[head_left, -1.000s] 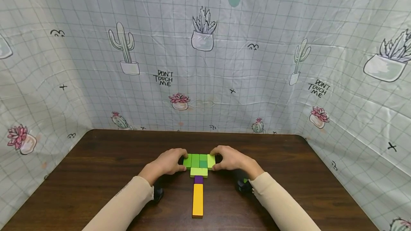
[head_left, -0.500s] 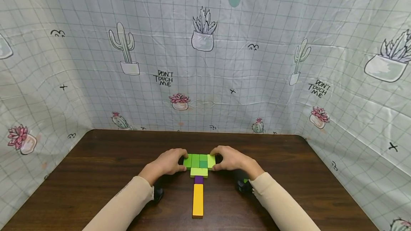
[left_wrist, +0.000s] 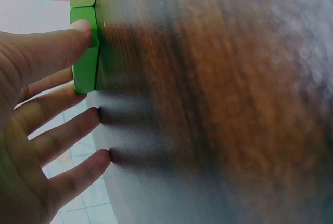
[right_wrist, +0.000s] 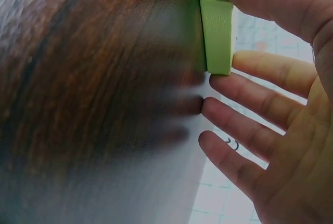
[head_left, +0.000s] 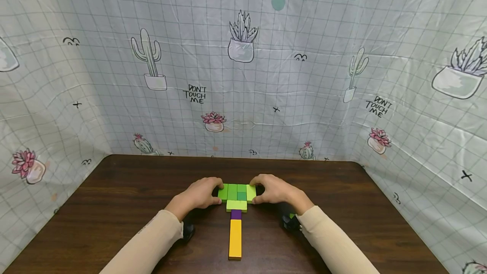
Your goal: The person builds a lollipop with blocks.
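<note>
Toy blocks lie flat on the dark wooden table in a T shape. My left hand [head_left: 198,193] pinches the green block [head_left: 223,193] at the row's left end, thumb on its near side and fingers behind. At the right end, my right hand [head_left: 275,189] pinches a light green block [head_left: 251,193] in the same way. Between them are a green block [head_left: 232,192] and two small squares, one of them darker green [head_left: 241,196]. Below the row come a crosswise light green block [head_left: 236,206], a purple cube [head_left: 236,214] and a long yellow block [head_left: 235,240].
The table [head_left: 133,181] reaches back to a hanging sheet [head_left: 243,83] printed with cacti, which also encloses both sides. Under each wrist sits a black strapped-on device [head_left: 291,222]; a bit of green shows beside the right one.
The head view has shifted very slightly. Both hands keep their hold at the row's ends, and the blocks stay in the same arrangement.
</note>
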Motion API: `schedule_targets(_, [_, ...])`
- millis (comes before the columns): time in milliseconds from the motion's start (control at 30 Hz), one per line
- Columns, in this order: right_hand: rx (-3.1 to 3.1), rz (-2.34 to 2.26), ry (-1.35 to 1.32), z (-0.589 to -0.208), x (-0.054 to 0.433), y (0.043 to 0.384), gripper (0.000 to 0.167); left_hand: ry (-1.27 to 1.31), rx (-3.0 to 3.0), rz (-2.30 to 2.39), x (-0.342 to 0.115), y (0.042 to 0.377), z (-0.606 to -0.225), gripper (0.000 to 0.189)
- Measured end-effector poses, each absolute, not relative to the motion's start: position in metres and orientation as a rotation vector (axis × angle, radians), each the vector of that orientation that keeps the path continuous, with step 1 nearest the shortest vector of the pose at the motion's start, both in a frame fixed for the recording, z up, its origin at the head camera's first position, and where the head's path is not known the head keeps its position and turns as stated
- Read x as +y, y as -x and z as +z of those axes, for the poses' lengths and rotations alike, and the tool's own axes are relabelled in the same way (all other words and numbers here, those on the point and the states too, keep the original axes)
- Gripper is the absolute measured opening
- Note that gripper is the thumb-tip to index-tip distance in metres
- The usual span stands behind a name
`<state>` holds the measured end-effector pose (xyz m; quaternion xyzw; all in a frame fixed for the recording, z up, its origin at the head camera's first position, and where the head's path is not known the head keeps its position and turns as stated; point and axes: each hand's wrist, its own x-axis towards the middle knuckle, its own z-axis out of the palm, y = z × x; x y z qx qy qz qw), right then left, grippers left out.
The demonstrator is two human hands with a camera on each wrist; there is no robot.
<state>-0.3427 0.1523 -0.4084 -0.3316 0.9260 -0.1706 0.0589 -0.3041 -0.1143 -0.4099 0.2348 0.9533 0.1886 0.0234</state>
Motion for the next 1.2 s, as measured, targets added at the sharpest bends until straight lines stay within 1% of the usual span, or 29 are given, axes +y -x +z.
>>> schedule_targets(300, [2.811, -0.492, 1.025, -0.407, 0.152, 0.341, 0.051, -0.725, 2.948, 0.58, -0.113, 0.304, -0.41, 0.036])
schedule_targets(500, [2.841, -0.484, 1.03, -0.403, 0.162, 0.335, 0.05, -0.726, 2.951, 0.583, -0.113, 0.304, -0.41, 0.036])
schedule_targets(733, [2.877, -0.459, 0.973, -0.396, 0.183, 0.32, 0.047, -0.73, 2.945, 0.587, -0.114, 0.304, -0.41, 0.036])
schedule_targets(933, [2.889, -0.472, 0.935, -0.393, 0.202, 0.303, 0.051, -0.729, 2.947, 0.588, -0.113, 0.303, -0.411, 0.036])
schedule_targets(1200, [2.909, -0.435, 0.912, -0.399, 0.227, 0.283, 0.056, -0.722, 2.953, 0.583, -0.114, 0.303, -0.41, 0.036])
